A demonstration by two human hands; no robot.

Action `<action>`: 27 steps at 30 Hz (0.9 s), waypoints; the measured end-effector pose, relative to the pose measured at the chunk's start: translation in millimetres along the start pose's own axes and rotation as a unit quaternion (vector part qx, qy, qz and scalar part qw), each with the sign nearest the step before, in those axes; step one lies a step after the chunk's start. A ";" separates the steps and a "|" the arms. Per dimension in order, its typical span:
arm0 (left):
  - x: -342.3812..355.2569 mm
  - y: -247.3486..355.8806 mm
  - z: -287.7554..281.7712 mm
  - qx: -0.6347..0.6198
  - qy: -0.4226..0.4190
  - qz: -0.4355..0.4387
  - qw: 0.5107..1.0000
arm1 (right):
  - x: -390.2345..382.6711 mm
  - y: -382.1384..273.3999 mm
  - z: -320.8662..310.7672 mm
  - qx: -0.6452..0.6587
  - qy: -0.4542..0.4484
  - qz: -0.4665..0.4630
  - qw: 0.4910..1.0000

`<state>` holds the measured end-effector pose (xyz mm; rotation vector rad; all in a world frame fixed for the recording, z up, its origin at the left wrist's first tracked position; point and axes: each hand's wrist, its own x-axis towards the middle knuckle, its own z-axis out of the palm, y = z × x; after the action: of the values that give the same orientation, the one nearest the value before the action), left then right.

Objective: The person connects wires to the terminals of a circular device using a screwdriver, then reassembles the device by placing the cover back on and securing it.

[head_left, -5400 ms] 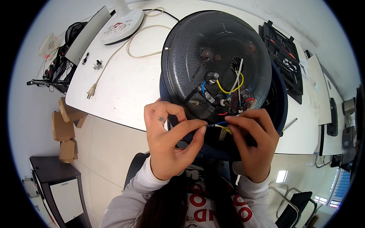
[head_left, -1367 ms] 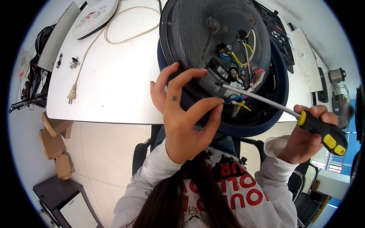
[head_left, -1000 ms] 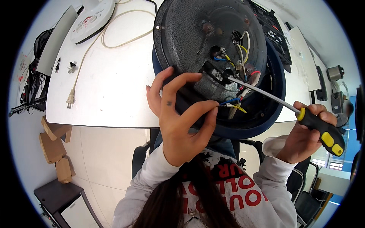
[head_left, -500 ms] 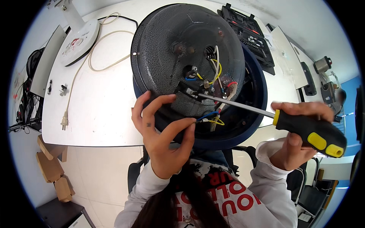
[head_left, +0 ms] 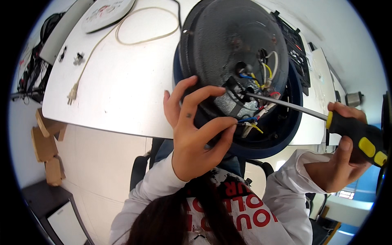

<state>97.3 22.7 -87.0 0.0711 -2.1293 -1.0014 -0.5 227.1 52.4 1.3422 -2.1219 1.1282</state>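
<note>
A round appliance [head_left: 228, 53] with a dark speckled metal underside and a blue rim is tipped up on its edge at the near side of the white bench [head_left: 122, 81], its open bottom turned toward the person so the wiring inside faces the eyes and both hands can reach it. The left hand [head_left: 196, 122] is spread over the lower left of that underside, thumb and fingers curled round a small black part and the loose coloured wires [head_left: 255, 118] beside it; this grip seems to serve two ends, steadying the tilted body and keeping the wires out of the tool's way. The right hand [head_left: 347, 155] is wrapped tight about the black and yellow handle of a screwdriver [head_left: 286, 105], held well out to the side so the long shaft runs in at a shallow slant, its tip meeting the black part just above the left fingertips. Farther back on the bench lie a cream power cord [head_left: 122, 36] with its plug, a round white disc [head_left: 107, 12] and an open tool case [head_left: 296, 51], set clear of the work.
</note>
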 end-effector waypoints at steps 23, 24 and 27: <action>-3.3 -4.5 -0.5 -0.040 -0.002 -0.026 0.999 | 7.9 11.0 -14.9 0.093 0.165 -0.066 0.980; -3.8 -4.4 -2.6 -0.041 -0.004 -0.027 0.999 | 10.0 16.0 -25.6 0.155 0.131 -0.079 0.976; -2.7 -4.4 -2.1 -0.041 -0.014 -0.026 0.999 | 10.0 21.9 -29.3 0.195 0.143 -0.092 0.966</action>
<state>99.5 19.2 -90.9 0.0733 -2.1182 -1.1245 -27.1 249.5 67.5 1.4005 -1.5904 1.6069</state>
